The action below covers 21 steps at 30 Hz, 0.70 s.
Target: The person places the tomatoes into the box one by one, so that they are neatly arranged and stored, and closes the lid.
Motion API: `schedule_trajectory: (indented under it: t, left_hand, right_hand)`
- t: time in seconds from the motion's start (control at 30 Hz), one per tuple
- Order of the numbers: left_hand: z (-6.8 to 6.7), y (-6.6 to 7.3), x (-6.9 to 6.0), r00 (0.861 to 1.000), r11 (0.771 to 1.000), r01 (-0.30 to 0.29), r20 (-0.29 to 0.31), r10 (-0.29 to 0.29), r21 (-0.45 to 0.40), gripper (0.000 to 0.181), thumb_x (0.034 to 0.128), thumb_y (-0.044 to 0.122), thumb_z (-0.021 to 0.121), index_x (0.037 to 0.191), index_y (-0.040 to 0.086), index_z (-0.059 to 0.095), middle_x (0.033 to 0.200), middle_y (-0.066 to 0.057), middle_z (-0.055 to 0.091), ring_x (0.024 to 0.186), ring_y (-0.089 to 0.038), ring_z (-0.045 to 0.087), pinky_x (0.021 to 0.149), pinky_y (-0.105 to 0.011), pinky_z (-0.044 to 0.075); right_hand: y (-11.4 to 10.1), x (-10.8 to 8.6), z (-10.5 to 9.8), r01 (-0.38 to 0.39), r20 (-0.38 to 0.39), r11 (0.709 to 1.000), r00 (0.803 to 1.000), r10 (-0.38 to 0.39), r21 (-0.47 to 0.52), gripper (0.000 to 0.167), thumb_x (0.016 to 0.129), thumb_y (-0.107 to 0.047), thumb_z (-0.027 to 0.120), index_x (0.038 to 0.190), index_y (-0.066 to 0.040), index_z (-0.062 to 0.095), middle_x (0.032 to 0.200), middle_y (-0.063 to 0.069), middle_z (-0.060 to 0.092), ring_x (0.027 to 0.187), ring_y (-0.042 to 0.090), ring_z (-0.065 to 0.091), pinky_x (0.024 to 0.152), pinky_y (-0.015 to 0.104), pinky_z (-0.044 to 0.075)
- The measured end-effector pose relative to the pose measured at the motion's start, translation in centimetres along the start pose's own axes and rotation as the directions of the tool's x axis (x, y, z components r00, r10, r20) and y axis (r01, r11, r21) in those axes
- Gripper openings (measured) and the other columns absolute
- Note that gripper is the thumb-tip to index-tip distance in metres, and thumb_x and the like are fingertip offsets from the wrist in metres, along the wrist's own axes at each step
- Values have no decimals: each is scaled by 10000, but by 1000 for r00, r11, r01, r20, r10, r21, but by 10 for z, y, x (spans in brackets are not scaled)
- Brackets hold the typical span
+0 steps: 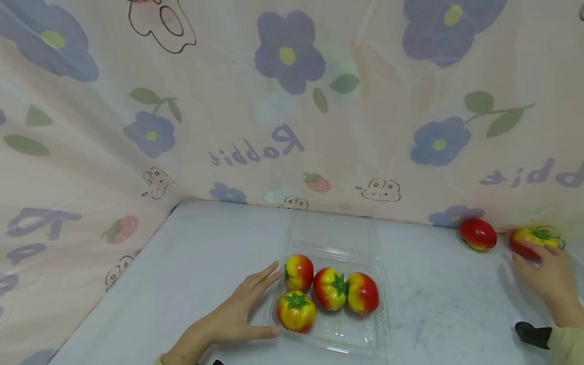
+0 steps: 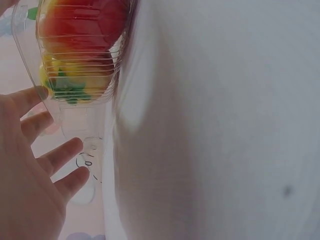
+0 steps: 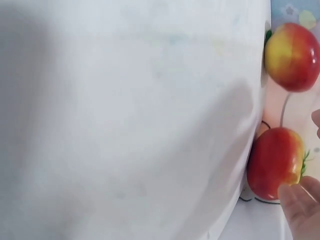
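Note:
My left hand is spread beside the left wall of a clear plastic clamshell box, its lid laid back. In the left wrist view, a fingertip of that hand meets the box rim. Inside sit several red-and-yellow toy tomatoes with green leafy tops. Far to the right, my right hand reaches over another toy tomato. Its fingers appear to touch that tomato in the right wrist view, where the thumb stands apart from it. One more toy tomato lies just left of it.
Behind the white table hangs a patterned cloth with flowers and rabbits, closing off the back and left side. The box lid lies toward the cloth. A dark object shows by the right sleeve.

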<state>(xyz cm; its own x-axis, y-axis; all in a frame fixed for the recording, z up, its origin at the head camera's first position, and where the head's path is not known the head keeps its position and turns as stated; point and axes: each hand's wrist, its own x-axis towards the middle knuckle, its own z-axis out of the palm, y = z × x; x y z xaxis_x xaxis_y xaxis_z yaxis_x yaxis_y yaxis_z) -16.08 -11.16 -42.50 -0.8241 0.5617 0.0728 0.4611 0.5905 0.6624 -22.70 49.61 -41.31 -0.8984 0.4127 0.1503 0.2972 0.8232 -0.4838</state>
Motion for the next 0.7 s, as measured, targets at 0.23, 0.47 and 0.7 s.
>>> schedule_trajectory:
  t: [0.23,0.47,0.7]
  left_hand:
    - [1,-1,0,1000,1000,14,2,-14,7,938,777,583,694,1529,357,181,1624,81,67,1421,-325,233,991,-716,322]
    - [2,0,0,999,999,32,8,-32,1,934,772,581,699,1526,365,191,1617,131,57,1434,-311,213,1011,-708,309]
    - [2,1,0,999,999,40,5,-40,9,948,766,585,704,1528,365,185,1621,107,65,1435,-305,214,1017,-697,314]
  right_hand:
    - [5,9,-4,-34,34,999,999,34,-3,584,978,-160,476,1433,102,220,1449,443,-20,1342,601,22,1041,730,137]
    - [13,17,-3,-38,49,999,998,39,-23,629,983,-209,495,1454,77,192,1434,453,-42,1313,617,34,1035,738,141]
    - [25,32,-1,-3,73,1000,997,5,-23,721,960,-231,561,1471,56,140,1459,418,-144,1330,610,-63,1034,754,75]
